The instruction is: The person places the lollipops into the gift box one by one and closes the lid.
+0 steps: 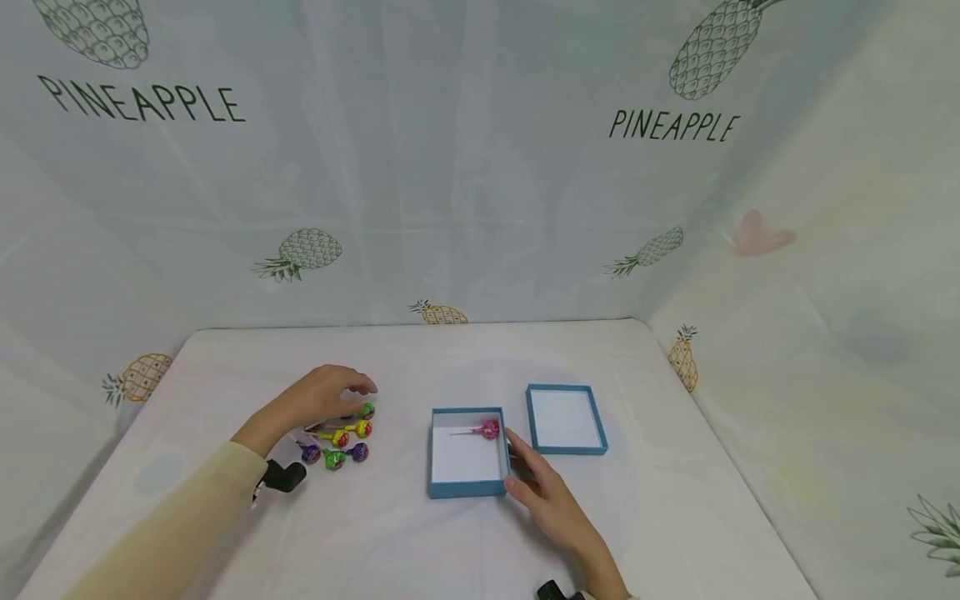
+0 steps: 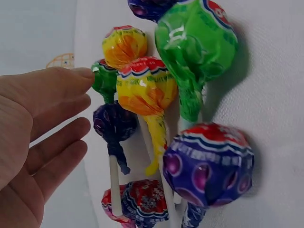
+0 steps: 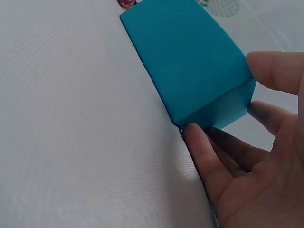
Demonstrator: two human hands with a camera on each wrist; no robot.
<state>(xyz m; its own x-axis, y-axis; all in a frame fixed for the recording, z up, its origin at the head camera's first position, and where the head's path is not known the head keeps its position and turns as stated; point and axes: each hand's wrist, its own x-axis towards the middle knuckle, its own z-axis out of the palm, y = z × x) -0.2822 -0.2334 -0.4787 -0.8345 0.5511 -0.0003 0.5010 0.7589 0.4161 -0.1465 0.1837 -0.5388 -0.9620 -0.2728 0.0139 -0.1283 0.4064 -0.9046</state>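
My left hand (image 1: 318, 396) hovers over a group of wrapped lollipops, its fingers bent a little and holding nothing. In the left wrist view, the fingertips come close to a small green lollipop (image 2: 104, 81) and a dark purple lollipop (image 2: 114, 122). Two yellow lollipops (image 2: 146, 86), a larger green lollipop (image 2: 195, 42) and a purple lollipop (image 2: 209, 166) lie beside them. My right hand (image 1: 551, 504) rests against the right wall of a blue box (image 1: 467, 489), thumb at the near corner. Inside the box lies one pink lollipop (image 1: 489, 429), its stick pointing left.
A shallow blue-rimmed lid (image 1: 567, 418) with a white inside lies to the right of the box, behind my right hand. White cloth covers the table (image 1: 405, 542), and a pineapple-print curtain (image 1: 480, 167) hangs at the back and sides.
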